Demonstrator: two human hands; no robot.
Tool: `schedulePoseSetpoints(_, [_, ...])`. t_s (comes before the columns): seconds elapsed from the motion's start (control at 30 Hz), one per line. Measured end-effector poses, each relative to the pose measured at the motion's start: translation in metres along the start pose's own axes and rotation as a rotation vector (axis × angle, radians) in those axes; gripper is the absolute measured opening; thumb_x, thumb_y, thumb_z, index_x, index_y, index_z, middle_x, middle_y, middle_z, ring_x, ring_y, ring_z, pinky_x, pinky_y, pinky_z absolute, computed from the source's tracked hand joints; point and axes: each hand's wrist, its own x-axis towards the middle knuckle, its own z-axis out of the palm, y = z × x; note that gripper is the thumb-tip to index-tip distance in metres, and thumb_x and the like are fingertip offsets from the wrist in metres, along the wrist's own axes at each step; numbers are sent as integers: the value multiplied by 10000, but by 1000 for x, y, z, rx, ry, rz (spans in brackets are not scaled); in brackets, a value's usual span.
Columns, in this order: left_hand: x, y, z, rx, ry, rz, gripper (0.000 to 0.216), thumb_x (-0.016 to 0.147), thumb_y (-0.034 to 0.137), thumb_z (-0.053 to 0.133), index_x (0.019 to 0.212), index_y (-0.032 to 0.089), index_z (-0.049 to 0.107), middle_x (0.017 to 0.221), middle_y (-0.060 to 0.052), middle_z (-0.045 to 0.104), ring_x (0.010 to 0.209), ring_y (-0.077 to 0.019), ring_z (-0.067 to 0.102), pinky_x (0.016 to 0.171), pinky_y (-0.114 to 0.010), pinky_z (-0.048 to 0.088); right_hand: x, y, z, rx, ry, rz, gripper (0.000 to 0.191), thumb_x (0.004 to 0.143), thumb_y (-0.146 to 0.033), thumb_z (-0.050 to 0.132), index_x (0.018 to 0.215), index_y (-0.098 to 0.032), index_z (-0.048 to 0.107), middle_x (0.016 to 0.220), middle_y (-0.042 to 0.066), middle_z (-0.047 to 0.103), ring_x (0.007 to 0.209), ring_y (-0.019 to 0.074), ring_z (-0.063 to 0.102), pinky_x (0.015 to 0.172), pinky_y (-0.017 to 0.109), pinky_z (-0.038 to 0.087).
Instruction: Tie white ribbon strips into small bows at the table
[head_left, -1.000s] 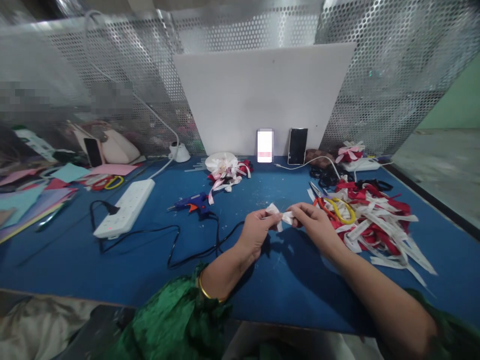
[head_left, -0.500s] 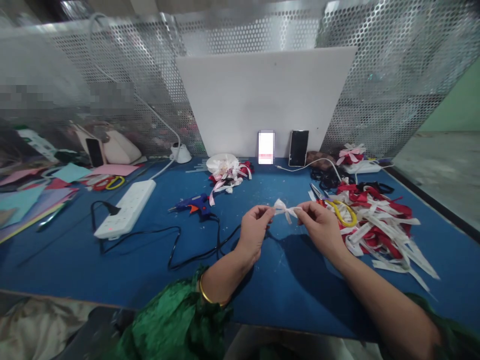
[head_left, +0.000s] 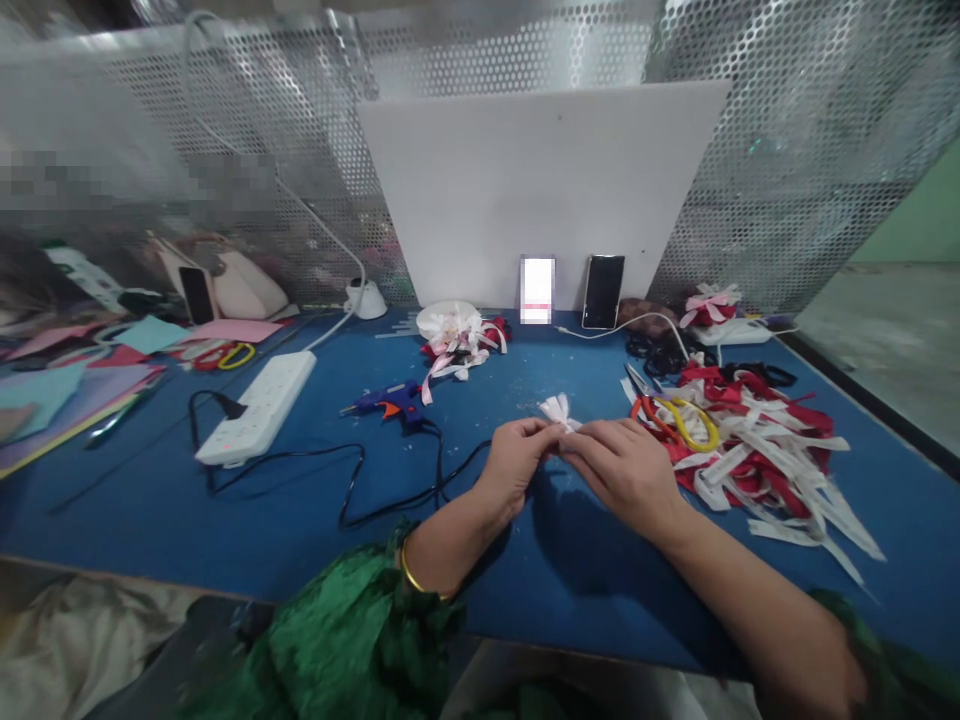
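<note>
A small white ribbon bow (head_left: pixel 557 408) is pinched between my two hands above the blue table. My left hand (head_left: pixel 516 462) grips its lower left side with thumb and forefinger. My right hand (head_left: pixel 628 470) closes on it from the right, its fingertips meeting those of the left. Fingers cover the lower part of the bow, while its white loops stick up. To the right of my right hand lie scissors with yellow and red handles (head_left: pixel 696 425), against a heap of red and white ribbon strips (head_left: pixel 780 450).
A blue glue gun (head_left: pixel 390 401) lies to the left, its black cord running toward my left wrist. Finished-looking ribbon bows (head_left: pixel 459 340) sit by a white roll behind it. A white power strip (head_left: pixel 259 408) is further left. Two phones (head_left: pixel 538 290) lean on a white board (head_left: pixel 547 180).
My hands have come together. The bow, earlier stretched flat between them by its ends, is now bunched with its loops pointing up, and my right hand has moved left.
</note>
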Motion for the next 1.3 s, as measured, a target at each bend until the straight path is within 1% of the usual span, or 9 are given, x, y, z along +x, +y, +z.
schedulePoseSetpoints(0.07, [0, 1, 1, -9, -15, 19, 217, 623, 316, 736, 684, 117, 673, 620, -19, 601, 566, -76, 487, 569, -201, 366, 1, 0, 0, 157, 59, 168, 171, 882, -271, 516, 979, -192, 633, 895, 59, 651, 787, 165, 588, 710, 287, 411])
schedulePoseSetpoints(0.17, [-3, 5, 3, 41, -64, 54, 185, 654, 293, 714, 657, 117, 657, 598, -8, 580, 551, -69, 471, 568, -200, 362, 4, 6, 1, 413, 128, 559, 216, 862, -336, 521, 985, -191, 624, 899, 57, 636, 715, 152, 586, 674, 281, 442])
schedulePoseSetpoints(0.27, [-8, 10, 6, 85, -113, 65, 167, 674, 271, 701, 634, 120, 644, 589, 1, 566, 544, -63, 458, 568, -198, 353, 7, 11, 3, 812, 15, 873, 288, 803, -419, 567, 931, -168, 627, 800, 39, 629, 613, 134, 554, 603, 271, 439])
schedulePoseSetpoints(0.37, [-10, 11, 6, 126, -167, 68, 152, 672, 253, 702, 629, 121, 640, 589, 7, 562, 542, -59, 447, 566, -198, 347, 10, 10, 5, 1127, -59, 1032, 283, 719, -427, 646, 767, -151, 610, 628, -7, 569, 544, 106, 500, 542, 239, 398])
schedulePoseSetpoints(0.57, [-10, 7, 5, 136, -211, 13, 284, 666, 402, 714, 673, 128, 641, 589, 2, 574, 520, -71, 468, 545, -213, 369, 8, 4, 9, 1142, -13, 997, 218, 703, -369, 647, 701, -161, 582, 568, -34, 522, 536, 96, 473, 550, 235, 377])
schedulePoseSetpoints(0.73, [-10, 7, 7, 77, -175, 29, 306, 630, 399, 741, 736, 125, 658, 611, -11, 604, 514, -80, 499, 543, -219, 394, 7, 1, 11, 1145, -20, 1017, 276, 719, -426, 630, 672, -165, 553, 574, -21, 526, 538, 106, 485, 543, 240, 387])
schedulePoseSetpoints(0.93, [-5, 5, 5, 105, -81, 82, 267, 667, 364, 704, 726, 112, 642, 612, -9, 595, 519, -77, 488, 530, -215, 379, 7, 2, 11, 1179, -195, 1003, 338, 740, -487, 609, 669, -159, 562, 532, -25, 518, 500, 92, 472, 523, 225, 361])
schedulePoseSetpoints(1.17, [-5, 6, 5, 143, -124, 78, 231, 678, 341, 690, 721, 121, 638, 589, 3, 564, 506, -66, 455, 515, -203, 363, 2, 7, 14, 851, -136, 844, 245, 794, -352, 562, 630, -172, 541, 520, -35, 493, 492, 96, 434, 510, 229, 328])
schedulePoseSetpoints(1.3, [-6, 6, 4, 181, -212, 61, 273, 685, 379, 677, 789, 127, 656, 637, -27, 611, 556, -102, 515, 548, -223, 389, 3, 7, 18, 980, -116, 862, 229, 817, -383, 525, 729, -174, 558, 613, -25, 539, 560, 107, 493, 543, 225, 374])
